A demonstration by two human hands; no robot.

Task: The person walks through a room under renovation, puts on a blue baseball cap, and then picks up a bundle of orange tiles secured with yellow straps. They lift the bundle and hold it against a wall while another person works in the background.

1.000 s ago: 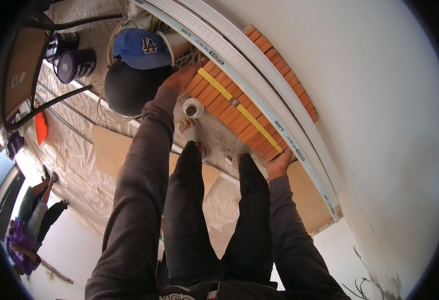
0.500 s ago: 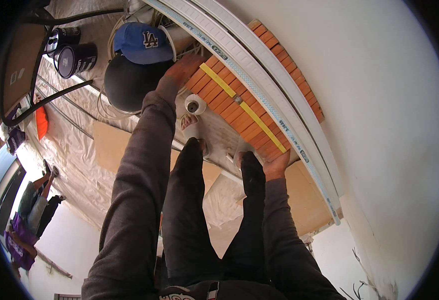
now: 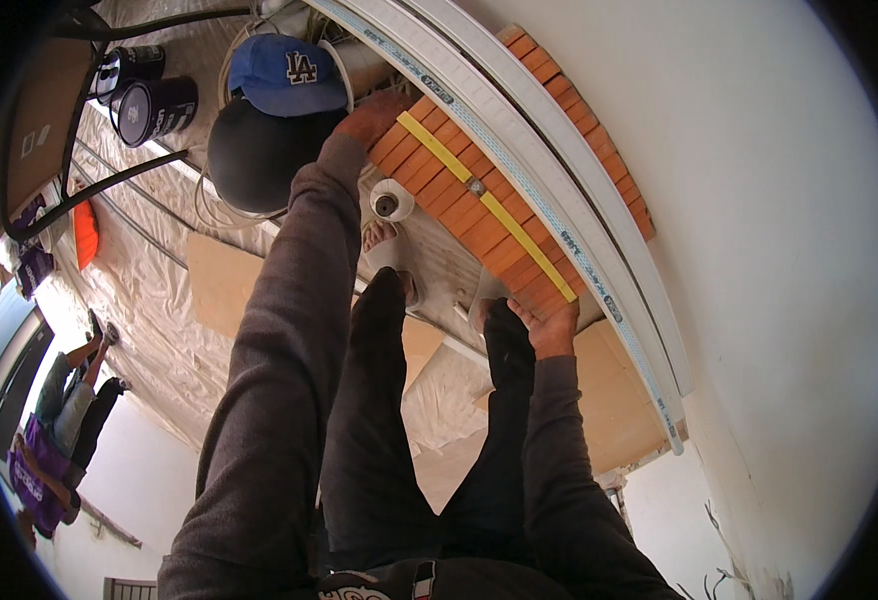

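Note:
A row of orange bricks [image 3: 437, 205], bound across the top by a yellow strap [image 3: 519, 233] with a metal buckle, lies in front of me. My left hand [image 3: 374, 118] is closed at its far left end, fingers partly hidden by the bricks. At the near right end, my right hand [image 3: 556, 330] is closed against the bottom corner. Some of its fingertips show beside the bricks; the rest are hidden. Long white profiles [image 3: 569, 200] and a blue-marked white strip [image 3: 519, 165] run over the bricks.
A white wall [image 3: 769, 250] rises on the right. Next to my left hand are a blue cap [image 3: 279, 75], a dark round object [image 3: 254, 160] and black buckets [image 3: 157, 110]. A white roll [image 3: 392, 200] stands near my feet. Another person [image 3: 49, 450] is at the far left.
The view has shifted slightly. My left hand appears a little farther away at the bricks' end. More of my right hand's fingers show beside the near corner.

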